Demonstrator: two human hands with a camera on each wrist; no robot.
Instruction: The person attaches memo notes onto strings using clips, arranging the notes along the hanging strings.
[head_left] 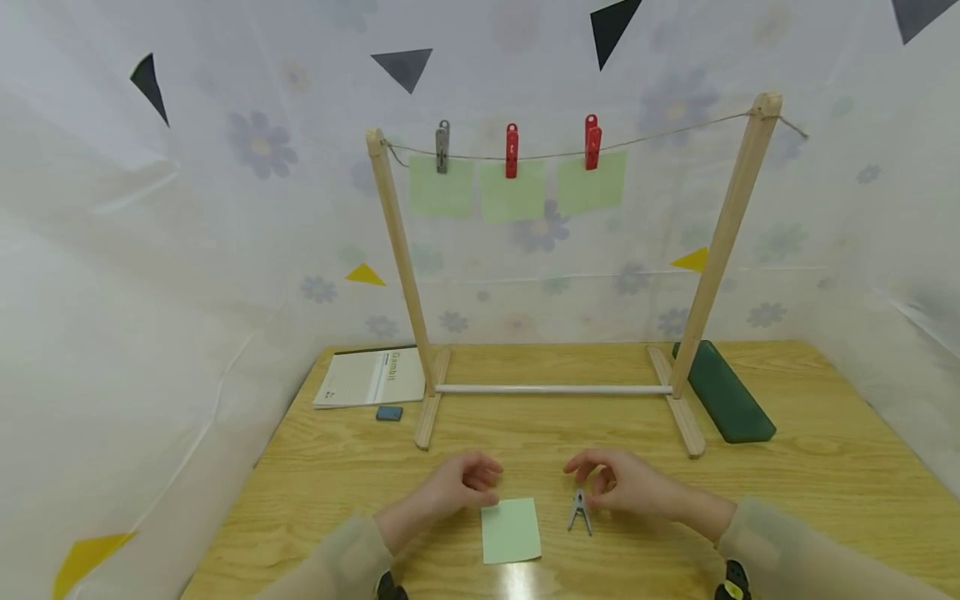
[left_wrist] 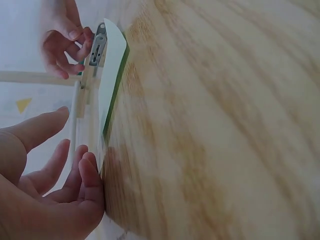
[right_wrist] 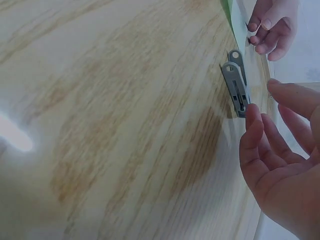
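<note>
My left hand [head_left: 467, 482] hovers by the upper left corner of a pale green sticky note [head_left: 511, 532] on the table; its fingers are loosely bent with nothing between them. In the left wrist view the note [left_wrist: 111, 65] curls up along its edge. A grey clothespin [head_left: 579, 511] lies right of the note, its handles toward me. My right hand [head_left: 624, 481] is beside the clothespin, fingers loosely curved and holding nothing. The right wrist view has the clothespin [right_wrist: 235, 85] close to the fingertips [right_wrist: 253, 112]; whether they touch I cannot tell.
A wooden stand [head_left: 555, 389] spans the table's back. Three green notes [head_left: 512, 196] hang from its string, clipped by a grey clothespin [head_left: 442, 148] and two red clothespins [head_left: 512, 152]. A notepad [head_left: 371, 377] and blue eraser [head_left: 389, 413] lie left, a dark green case [head_left: 727, 400] right.
</note>
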